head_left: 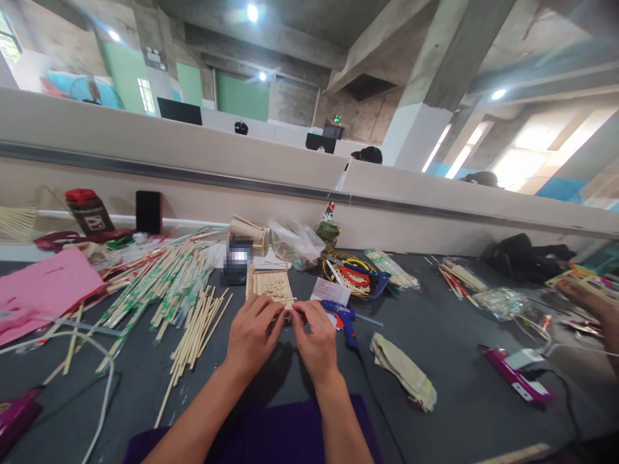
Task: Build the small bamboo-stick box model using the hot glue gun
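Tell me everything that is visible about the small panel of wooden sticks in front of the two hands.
The stick panel is a flat, roughly rectangular mat of pale, bamboo-like sticks laid side by side, with a cross piece near its front edge. It lies flat on the dark table, right of the loose chopstick pile. The left hand and right hand meet at its near edge; what the fingers pinch there is hidden.

1. Sticks (193, 322): pale bare wood, matt.
2. Stick panel (269, 285): the same wood, smooth.
3. Table (449, 335): dark, matt surface.
4. Glue gun (344, 320): glossy blue plastic.
5. Bag (294, 241): clear, shiny plastic.
6. Sheet (43, 287): pink paper, matt.
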A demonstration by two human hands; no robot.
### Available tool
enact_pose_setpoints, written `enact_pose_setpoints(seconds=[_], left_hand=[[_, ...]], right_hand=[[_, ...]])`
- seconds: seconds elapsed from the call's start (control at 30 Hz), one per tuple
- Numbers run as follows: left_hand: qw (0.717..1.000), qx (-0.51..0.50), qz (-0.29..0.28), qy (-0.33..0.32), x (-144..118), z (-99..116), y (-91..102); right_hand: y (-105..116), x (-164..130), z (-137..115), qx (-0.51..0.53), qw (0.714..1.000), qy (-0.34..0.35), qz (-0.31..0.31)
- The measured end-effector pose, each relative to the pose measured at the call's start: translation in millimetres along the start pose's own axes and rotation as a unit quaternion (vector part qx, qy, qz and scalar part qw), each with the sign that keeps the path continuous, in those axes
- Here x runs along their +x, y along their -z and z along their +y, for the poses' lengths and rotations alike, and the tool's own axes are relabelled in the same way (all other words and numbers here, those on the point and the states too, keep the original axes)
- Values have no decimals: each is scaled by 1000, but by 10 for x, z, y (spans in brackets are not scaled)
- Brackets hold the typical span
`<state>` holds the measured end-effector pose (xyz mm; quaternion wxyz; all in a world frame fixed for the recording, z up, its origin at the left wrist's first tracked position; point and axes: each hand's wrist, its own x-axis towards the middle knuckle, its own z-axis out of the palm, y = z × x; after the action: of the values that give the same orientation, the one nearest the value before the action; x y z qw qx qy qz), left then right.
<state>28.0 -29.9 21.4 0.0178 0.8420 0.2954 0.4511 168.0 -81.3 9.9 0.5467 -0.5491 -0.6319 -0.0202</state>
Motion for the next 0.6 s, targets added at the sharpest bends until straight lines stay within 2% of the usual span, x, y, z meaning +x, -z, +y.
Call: enact_pose_setpoints(seconds=[0.2, 0.3, 0.37, 0.47, 0.53, 0.6], left_hand=[[998, -49, 18, 22, -13, -35, -15], [993, -104, 26, 57, 2, -52, -20], [983, -149, 40, 101, 15, -69, -7], [957, -211, 72, 185, 19, -98, 39], [935, -253, 87, 233, 13, -111, 71], [913, -297, 98, 263, 5, -115, 89]], right_hand=[[-18, -7, -23, 37, 999, -16, -2], [23, 2, -24, 88, 993, -72, 10], [88, 23, 13, 124, 980, -144, 56], [206, 64, 143, 169, 940, -247, 164], [257, 80, 254, 188, 914, -280, 227], [266, 76, 345, 196, 898, -297, 260]])
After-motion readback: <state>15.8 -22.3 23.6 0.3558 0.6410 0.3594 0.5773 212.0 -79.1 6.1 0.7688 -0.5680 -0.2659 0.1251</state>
